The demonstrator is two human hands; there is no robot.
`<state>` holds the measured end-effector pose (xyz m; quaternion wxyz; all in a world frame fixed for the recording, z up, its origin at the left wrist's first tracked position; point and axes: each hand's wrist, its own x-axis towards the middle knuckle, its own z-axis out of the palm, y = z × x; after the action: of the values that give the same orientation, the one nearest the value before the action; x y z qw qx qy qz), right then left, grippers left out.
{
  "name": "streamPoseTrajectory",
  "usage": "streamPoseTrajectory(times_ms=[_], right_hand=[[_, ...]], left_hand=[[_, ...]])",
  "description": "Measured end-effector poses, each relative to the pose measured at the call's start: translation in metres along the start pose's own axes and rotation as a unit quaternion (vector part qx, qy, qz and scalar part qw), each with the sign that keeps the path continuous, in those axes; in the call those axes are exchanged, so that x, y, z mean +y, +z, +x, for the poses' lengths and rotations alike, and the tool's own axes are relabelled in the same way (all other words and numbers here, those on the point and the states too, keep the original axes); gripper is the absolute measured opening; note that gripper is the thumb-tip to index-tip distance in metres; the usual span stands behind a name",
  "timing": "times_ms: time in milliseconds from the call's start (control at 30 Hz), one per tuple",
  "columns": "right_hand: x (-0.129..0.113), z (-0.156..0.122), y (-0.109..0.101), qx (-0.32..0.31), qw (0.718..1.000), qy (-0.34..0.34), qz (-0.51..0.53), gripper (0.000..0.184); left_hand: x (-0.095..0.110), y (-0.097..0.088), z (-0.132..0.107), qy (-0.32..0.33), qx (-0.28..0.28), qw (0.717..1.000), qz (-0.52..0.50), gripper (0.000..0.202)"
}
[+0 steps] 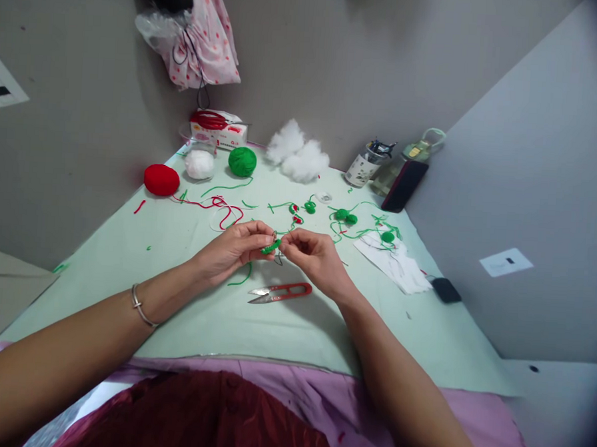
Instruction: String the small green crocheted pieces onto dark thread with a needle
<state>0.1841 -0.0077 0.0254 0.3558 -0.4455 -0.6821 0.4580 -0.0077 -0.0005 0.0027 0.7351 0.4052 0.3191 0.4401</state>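
My left hand (237,247) is closed on a small green crocheted piece (271,247), pinched between thumb and fingers over the middle of the table. Close by on the right, my right hand (311,254) is in a pinch at the piece's edge; whatever its fingertips hold is too small to make out. A green yarn tail (243,275) hangs below my left hand. Thread snips (285,291) with red handles lie just below both hands, blades pointing left. Beyond the fingers are small green-and-red crocheted pieces (296,215).
Red yarn (161,179), white yarn (199,164) and green yarn (242,161) balls stand at the back left. White stuffing (302,158) lies behind. At right are a pen holder (364,167), a phone (404,186), green pieces (345,216) and crumpled white paper (396,265).
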Motion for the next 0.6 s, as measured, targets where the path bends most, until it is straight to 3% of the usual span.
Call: streamPoseTrajectory(times_ms=[267,433,600], right_hand=[[0.0021,0.0016,-0.0017,-0.006,1.000,-0.013,-0.013,0.024],[0.0017,0.0029,-0.0065,0.060,0.998,-0.012,0.009,0.034],[0.0015,0.0008,0.0008,0.078,0.994,-0.059,-0.046,0.022]], left_hand=[[0.0019,0.0021,-0.0013,-0.020,-0.026,0.999,-0.015,0.018],[0.0014,0.0022,-0.0020,0.023,0.014,1.000,0.013,0.019],[-0.0034,0.0041,-0.0012,0.051,0.045,0.996,0.066,0.024]])
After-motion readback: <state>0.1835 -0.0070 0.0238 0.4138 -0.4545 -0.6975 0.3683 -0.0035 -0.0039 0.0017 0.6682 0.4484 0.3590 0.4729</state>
